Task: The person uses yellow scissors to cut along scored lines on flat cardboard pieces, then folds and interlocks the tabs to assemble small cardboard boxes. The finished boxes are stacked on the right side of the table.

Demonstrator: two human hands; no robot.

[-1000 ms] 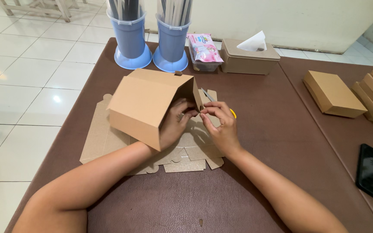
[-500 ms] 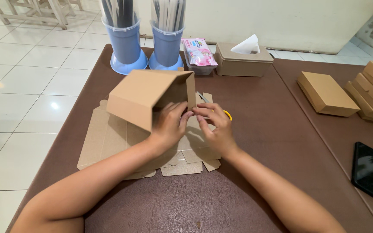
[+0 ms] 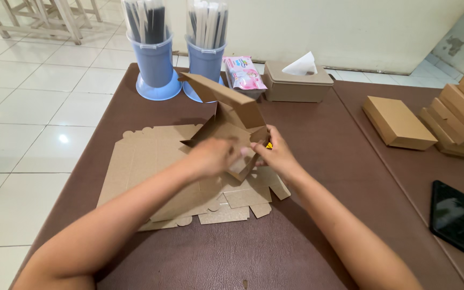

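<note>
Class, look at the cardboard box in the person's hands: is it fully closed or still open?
Still open: the cardboard box has its lid flap raised, interior visible, both hands at its front.

Cardboard box (image 3: 232, 121) now tipped, seemingly opened.

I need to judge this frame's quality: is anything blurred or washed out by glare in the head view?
Head view: left hand is smeared by motion blur; right hand and the cardboard box are sharper. Glare spots shine on the floor tiles; the brown table is evenly lit, with soft shadows. Frame edges bend slightly.
</note>
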